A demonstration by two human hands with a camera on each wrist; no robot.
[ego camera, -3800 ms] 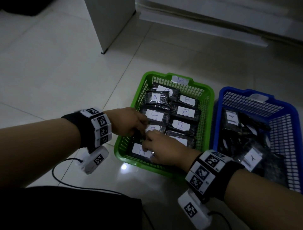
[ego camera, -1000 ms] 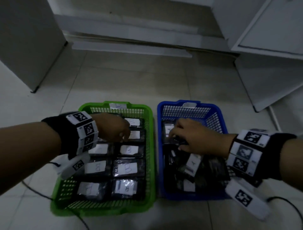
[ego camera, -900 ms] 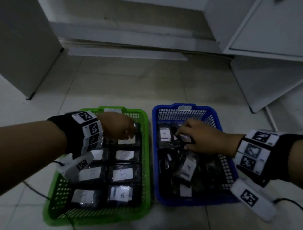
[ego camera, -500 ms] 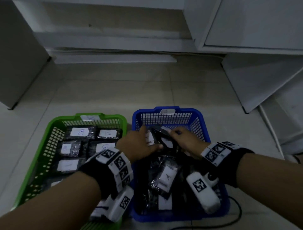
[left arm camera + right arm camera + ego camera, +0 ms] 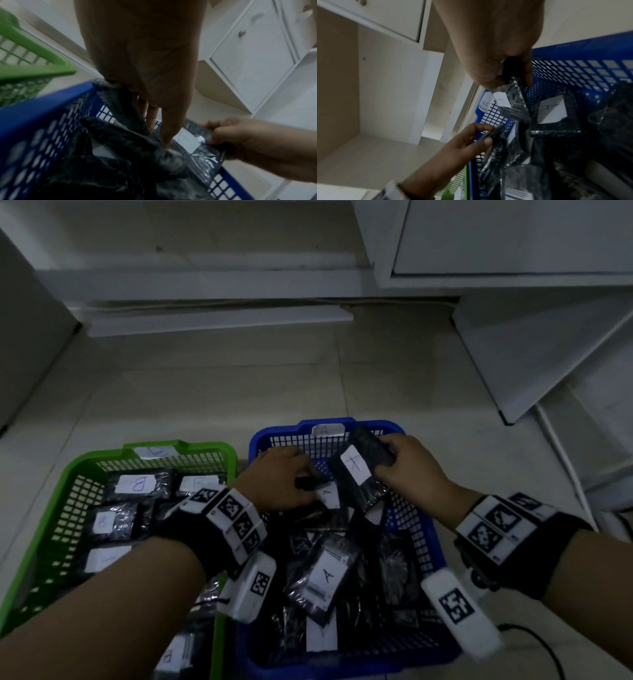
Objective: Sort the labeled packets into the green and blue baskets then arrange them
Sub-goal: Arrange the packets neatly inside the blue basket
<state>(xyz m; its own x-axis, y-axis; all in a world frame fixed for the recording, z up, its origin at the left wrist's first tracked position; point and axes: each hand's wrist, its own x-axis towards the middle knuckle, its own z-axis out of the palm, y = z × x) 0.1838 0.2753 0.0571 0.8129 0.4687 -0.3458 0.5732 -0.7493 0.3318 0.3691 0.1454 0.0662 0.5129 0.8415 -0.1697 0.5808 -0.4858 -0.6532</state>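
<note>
The blue basket [image 5: 284,429], tagged A, holds a loose heap of black packets with white A labels [image 5: 329,573]. Left of it, the green basket [image 5: 102,455] holds B-labelled packets [image 5: 138,484] lying flat in rows. Both hands are over the far end of the blue basket. My right hand [image 5: 387,453] grips a black A packet [image 5: 356,470] and holds it tilted above the heap. My left hand [image 5: 301,481] pinches the edge of another dark packet [image 5: 308,483]. The right wrist view shows my left hand's fingers [image 5: 486,140] curled on that packet's edge [image 5: 494,133].
White cabinets [image 5: 513,237] stand behind the baskets, and a white panel [image 5: 531,354] leans at the right. A grey cabinet side [image 5: 27,320] is at the far left. A black cable [image 5: 548,652] lies on the tiled floor by the blue basket.
My left hand has left the green basket and come over to the blue one, taking hold of a packet. My right hand has lifted an A packet up off the heap.
</note>
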